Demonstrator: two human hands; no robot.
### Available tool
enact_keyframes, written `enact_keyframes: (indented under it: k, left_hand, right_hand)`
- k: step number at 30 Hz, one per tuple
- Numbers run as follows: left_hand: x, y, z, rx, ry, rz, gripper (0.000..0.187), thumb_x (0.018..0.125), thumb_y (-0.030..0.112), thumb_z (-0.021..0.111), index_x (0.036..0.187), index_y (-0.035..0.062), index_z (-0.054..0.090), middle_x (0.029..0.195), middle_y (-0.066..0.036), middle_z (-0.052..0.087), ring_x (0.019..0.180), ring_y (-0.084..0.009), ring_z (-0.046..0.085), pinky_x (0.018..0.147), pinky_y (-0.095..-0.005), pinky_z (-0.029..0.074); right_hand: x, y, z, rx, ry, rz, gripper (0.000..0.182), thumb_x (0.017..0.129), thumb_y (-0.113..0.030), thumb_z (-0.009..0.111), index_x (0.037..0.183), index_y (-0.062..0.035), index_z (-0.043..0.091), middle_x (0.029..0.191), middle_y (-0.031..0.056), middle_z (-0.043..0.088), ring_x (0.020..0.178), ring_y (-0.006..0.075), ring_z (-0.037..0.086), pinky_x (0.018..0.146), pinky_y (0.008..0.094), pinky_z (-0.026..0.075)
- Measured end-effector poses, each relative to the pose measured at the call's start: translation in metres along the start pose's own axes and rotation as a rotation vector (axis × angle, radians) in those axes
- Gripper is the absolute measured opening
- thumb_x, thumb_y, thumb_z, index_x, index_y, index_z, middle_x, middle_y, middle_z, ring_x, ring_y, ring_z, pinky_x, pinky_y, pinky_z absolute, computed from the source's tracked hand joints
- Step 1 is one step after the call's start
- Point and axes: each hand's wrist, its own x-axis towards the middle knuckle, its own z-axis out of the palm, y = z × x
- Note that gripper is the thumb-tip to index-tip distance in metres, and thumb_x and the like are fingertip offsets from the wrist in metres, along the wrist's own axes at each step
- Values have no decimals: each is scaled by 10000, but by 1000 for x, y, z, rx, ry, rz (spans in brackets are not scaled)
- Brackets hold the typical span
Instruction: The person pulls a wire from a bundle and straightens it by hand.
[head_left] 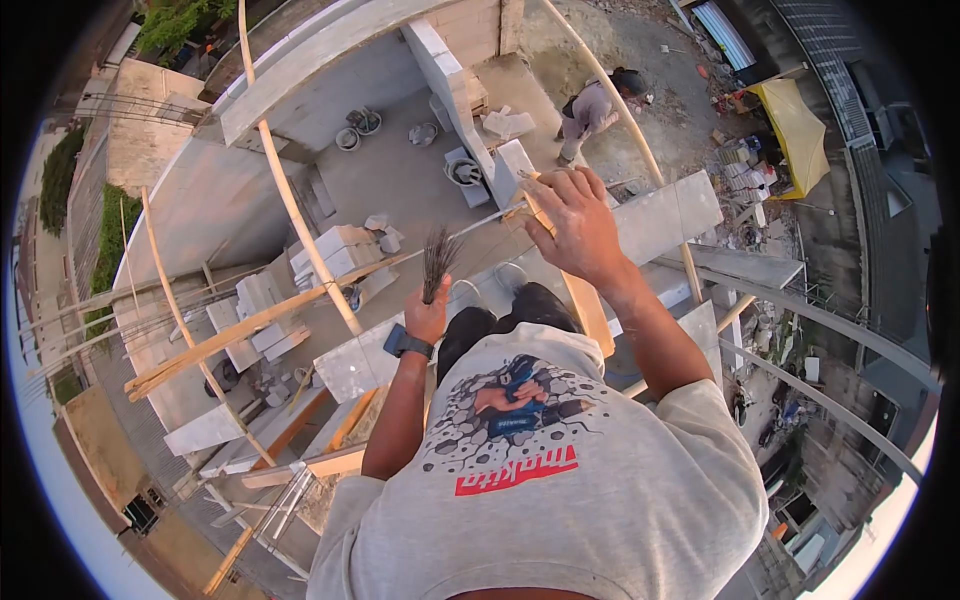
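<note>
Grip of the left hand (427,315) is closed, clamped round the base of a dark bristle brush (438,260), whose bristles fan up toward twelve o'clock; a watch (410,345) sits on that wrist. Grip of the right hand (578,225) hovers or rests at the upper end of a wooden board (588,315), fingers bent and palm down; whether it clamps the wood, I cannot tell.

Farther out, at ten o'clock, pale blocks (343,250) lie stacked below, crossed by a bamboo pole (290,220). Buckets (348,139) stand on the floor toward eleven o'clock. A long grey slab (675,212) runs from eight to two o'clock, passing by the person's feet (511,276). At one o'clock, another person (590,110) bends forward at ground level. A yellow tarp (795,135) hangs at two o'clock.
</note>
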Motion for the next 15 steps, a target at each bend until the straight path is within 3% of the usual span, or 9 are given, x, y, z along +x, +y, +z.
enact_keyframes:
  k: [4,7,9,10,12,14,15]
  left_hand:
    - [0,-3,-9,-9,-79,22,698,871,668,564,666,2,594,610,-51,571,606,-147,529,586,-353,423]
    - [1,-10,-11,-46,-97,58,644,901,600,582,651,6,578,589,-39,542,587,-139,506,567,-341,407]
    - [3,-22,-15,-23,-133,91,613,911,564,592,659,5,581,589,-40,542,581,-139,504,563,-339,407]
    - [5,-31,-16,-3,-142,105,582,921,527,602,668,3,584,588,-40,541,575,-139,503,559,-336,407]
    - [7,-48,-18,34,-188,161,537,934,472,609,684,-3,591,590,-47,555,571,-140,522,553,-336,410]
    - [7,-56,-15,24,-285,174,252,900,246,657,858,-2,663,636,-109,617,595,-174,580,563,-367,441]
    - [10,-63,-11,21,-301,178,252,900,246,657,858,-2,663,636,-109,617,595,-174,580,563,-367,441]
  right_hand:
    - [-14,-60,19,-217,-599,-197,394,837,-315,664,1147,-71,652,1051,125,659,1100,285,584,1027,465,376]
    - [-37,-58,44,-132,-733,-201,385,843,-345,638,1139,-101,673,1000,142,680,1020,319,631,972,473,442]
    - [-47,-64,45,45,-918,-5,290,854,-316,623,1054,-121,702,896,146,696,864,352,668,819,474,517]
    - [-51,-65,44,41,-909,18,290,854,-316,623,1054,-121,702,896,146,696,864,352,668,819,474,517]
    - [-63,-64,40,153,-814,-15,196,847,-266,612,935,-117,705,817,153,690,766,369,668,681,477,531]
    - [-76,-66,39,135,-827,69,170,836,-242,609,898,-106,691,808,152,688,768,367,666,674,479,525]
    - [-81,-68,36,123,-846,131,146,825,-218,606,861,-96,677,798,151,685,770,365,665,666,481,519]
